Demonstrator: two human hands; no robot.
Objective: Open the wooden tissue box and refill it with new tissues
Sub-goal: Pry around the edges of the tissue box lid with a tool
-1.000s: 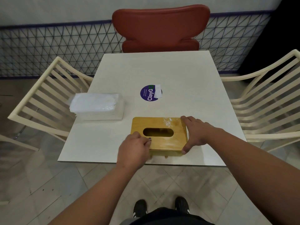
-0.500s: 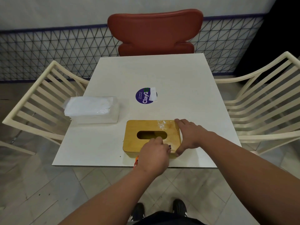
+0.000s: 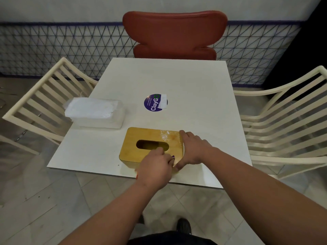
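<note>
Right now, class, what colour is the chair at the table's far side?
Red, seen in the head view: chair.

The left hand (image 3: 155,167) slid from the near left corner of the wooden tissue box (image 3: 139,149) rightward along its near edge, beside the right hand (image 3: 192,149).
</note>
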